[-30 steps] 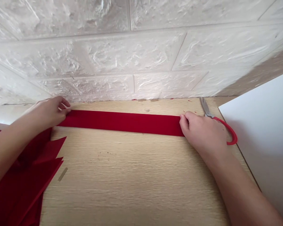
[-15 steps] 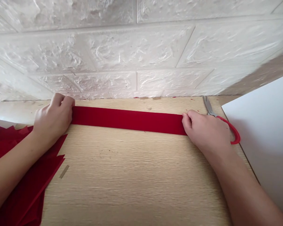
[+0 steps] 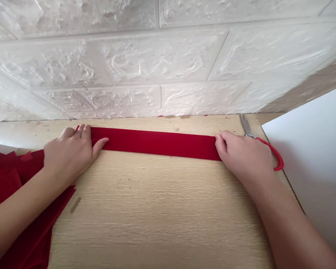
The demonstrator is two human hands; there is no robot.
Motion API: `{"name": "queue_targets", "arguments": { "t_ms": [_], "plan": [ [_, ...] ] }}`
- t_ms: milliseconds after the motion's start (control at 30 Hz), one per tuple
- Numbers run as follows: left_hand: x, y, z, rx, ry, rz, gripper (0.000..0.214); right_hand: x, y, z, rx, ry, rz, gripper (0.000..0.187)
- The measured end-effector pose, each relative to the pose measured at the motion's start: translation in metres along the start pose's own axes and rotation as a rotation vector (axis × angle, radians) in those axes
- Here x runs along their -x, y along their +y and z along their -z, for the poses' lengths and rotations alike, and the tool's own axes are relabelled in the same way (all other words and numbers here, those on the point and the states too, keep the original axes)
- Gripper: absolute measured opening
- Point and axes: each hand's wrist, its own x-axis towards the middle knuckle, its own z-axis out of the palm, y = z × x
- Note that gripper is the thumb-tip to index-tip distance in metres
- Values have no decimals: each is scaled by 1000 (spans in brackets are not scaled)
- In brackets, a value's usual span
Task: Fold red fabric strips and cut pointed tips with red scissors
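Note:
A long red folded strip (image 3: 159, 143) lies flat across the far part of the wooden table (image 3: 162, 209), parallel to the wall. My left hand (image 3: 71, 153) rests on its left end, fingers stretched out flat and the thumb lying along the strip's near edge. My right hand (image 3: 245, 157) covers the strip's right end, fingers curled and pressed down on it. Scissors with red handles (image 3: 264, 147) lie just behind and to the right of my right hand, blades pointing at the wall.
A pile of red sheets with pointed edges (image 3: 19, 209) hangs over the table's left side under my left forearm. A white brick-pattern wall (image 3: 162, 67) stands right behind the table. A white panel (image 3: 319, 157) borders the right edge. A small tape scrap (image 3: 75, 205) lies near the pile.
My left hand slid rightward along the strip and went from a curled grip at its end to lying flat on it. My right hand stayed in place.

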Motion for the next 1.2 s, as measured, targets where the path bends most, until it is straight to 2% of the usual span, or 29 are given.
{"name": "queue_targets", "arguments": {
  "t_ms": [100, 233, 300, 567, 733, 800, 867, 933, 967, 1067, 1133, 1200],
  "plan": [
    [-1, -2, -14, 159, 67, -41, 100, 0, 0, 1, 6, 2, 8, 39],
    [-8, -10, -33, 425, -142, 77, 102, 0, 0, 0, 10, 7, 8, 39],
    [-9, -11, -37, 468, -186, 122, 100, 1, 0, 0, 9, 15, 7, 40],
    [-5, -1, -17, 465, -149, 125, 93, 3, -2, 0, -20, 47, -1, 41],
    [-2, 0, -16, 436, -113, 131, 92, 4, -3, 0, -26, 73, -7, 41],
    [1, 1, -10, 408, -45, 125, 92, 4, -3, 1, -28, 56, -12, 42],
    [7, 9, 2, 382, 105, 80, 89, 4, -3, 2, -37, 42, -12, 43],
    [16, 30, 20, 382, 229, -35, 83, 5, -3, 2, -45, 42, -9, 43],
    [22, 46, 29, 396, 234, -112, 81, 4, -2, 1, -47, 45, -7, 43],
    [43, 112, 52, 482, 153, -481, 76, 4, -1, -1, -50, 65, -9, 43],
    [56, 158, 60, 517, 166, -731, 85, 3, -1, -3, -57, 85, -12, 44],
    [61, 192, 60, 522, 151, -793, 92, 3, 0, -4, -69, 92, -7, 45]
  ]
}}
